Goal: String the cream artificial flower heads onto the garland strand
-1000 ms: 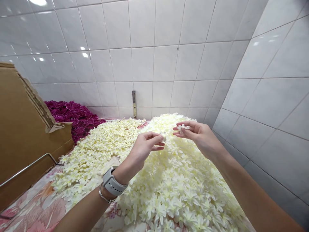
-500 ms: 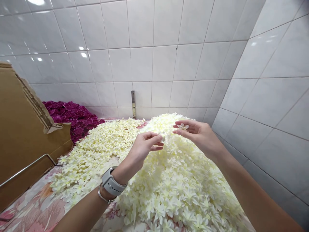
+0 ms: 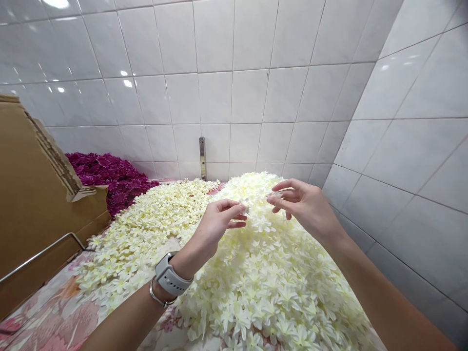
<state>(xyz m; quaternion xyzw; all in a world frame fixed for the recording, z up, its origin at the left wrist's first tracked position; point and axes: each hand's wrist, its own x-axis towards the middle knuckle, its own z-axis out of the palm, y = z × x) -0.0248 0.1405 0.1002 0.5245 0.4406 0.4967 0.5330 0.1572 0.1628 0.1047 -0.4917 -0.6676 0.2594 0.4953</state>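
Over a large heap of loose white artificial flowers, both my hands are raised and apart. My left hand, with a watch on its wrist, pinches a small white flower between thumb and fingertips; the fingers partly cover it. To its right, my right hand holds another white flower at its thumb and fingertips, with the other fingers curled loosely below. The petals blend into the bright heap behind, so their outlines are hard to make out.
Smaller cream flowers spread to the left, with purple flowers behind them. A cardboard box and a bent metal rod stand at the left. A floral cloth lies beneath. Tiled walls close the back and right.
My right hand has shifted slightly right, and its lower fingers now show beneath the thumb. The flower in it has turned and sits closer to the thumb tip. My left hand has barely moved.
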